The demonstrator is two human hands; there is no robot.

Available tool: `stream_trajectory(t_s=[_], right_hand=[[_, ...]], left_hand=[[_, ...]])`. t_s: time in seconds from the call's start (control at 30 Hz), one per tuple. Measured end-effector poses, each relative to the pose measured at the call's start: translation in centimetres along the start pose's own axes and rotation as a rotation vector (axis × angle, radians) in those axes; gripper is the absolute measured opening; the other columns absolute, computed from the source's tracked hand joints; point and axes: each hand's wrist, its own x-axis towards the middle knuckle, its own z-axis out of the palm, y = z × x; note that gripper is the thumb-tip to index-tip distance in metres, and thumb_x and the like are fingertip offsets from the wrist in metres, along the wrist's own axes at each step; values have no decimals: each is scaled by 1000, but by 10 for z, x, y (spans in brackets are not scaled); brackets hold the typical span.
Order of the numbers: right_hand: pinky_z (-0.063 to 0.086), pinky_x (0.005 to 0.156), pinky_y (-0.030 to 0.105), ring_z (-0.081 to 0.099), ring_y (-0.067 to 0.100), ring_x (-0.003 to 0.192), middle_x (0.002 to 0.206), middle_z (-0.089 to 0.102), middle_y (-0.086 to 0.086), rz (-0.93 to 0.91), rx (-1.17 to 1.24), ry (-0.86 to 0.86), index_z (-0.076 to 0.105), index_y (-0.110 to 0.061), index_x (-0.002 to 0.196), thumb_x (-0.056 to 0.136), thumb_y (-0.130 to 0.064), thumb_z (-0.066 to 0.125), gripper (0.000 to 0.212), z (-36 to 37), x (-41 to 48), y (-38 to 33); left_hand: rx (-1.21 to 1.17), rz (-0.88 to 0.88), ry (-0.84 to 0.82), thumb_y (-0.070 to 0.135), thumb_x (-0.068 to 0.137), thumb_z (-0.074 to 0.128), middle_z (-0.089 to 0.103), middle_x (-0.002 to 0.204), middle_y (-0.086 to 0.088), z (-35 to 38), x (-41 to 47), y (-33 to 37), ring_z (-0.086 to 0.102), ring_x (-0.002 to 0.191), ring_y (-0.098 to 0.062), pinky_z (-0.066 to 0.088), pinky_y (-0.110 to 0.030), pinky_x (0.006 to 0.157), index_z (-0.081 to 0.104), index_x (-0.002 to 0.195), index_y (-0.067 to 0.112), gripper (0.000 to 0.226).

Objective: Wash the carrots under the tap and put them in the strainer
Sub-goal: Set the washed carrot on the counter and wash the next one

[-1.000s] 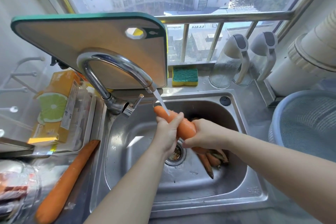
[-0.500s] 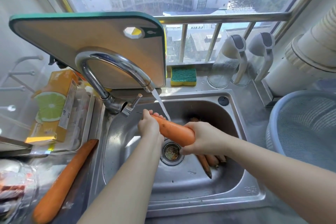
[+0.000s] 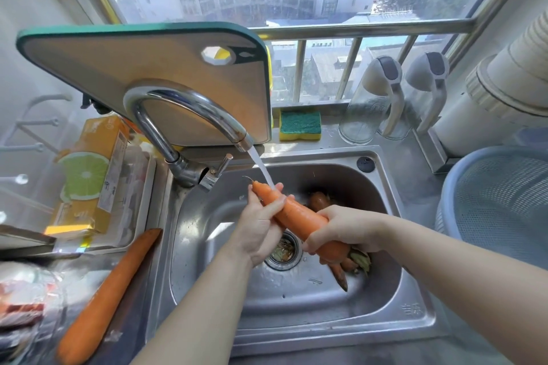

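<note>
Left hand [image 3: 258, 228] slides lower along carrot [image 3: 296, 218] under tap [image 3: 189, 109], gripping; right hand [image 3: 344, 226] grips thick end. Strainer [image 3: 480, 154] holds none; sink carrots [image 3: 341, 274] wait.

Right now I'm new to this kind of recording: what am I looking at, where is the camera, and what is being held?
There is no machine here. One camera worn on a person's head looks down at their bare hands over a steel sink. The right hand grips the thick end of a carrot, and the left hand wraps its thin end under water running from the tap. In the sink lie other carrots beside the drain. A long carrot lies on the counter at left. No carrot shows in the blue strainer at right.
</note>
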Motion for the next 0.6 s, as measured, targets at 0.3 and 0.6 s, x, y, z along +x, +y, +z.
stream_trajectory(t_s=[0.3, 0.6], right_hand=[[55, 63, 32, 65, 26, 74, 95, 64, 17, -26, 64, 89, 56, -5, 106, 76, -15, 75, 38, 12, 9, -6], [56, 73, 37, 66, 26, 77, 93, 64, 16, -42, -27, 119, 57, -6, 104, 74, -15, 76, 37, 6, 10, -10]], left_hand=[[160, 59, 119, 10, 94, 55, 61, 106, -10, 6, 8, 9, 64, 86, -17, 55, -32, 68, 44, 133, 5, 41], [91, -12, -51, -3, 90, 52, 50, 136, -10, -3, 5, 17, 57, 106, -21, 53, -40, 80, 36, 140, 15, 56]])
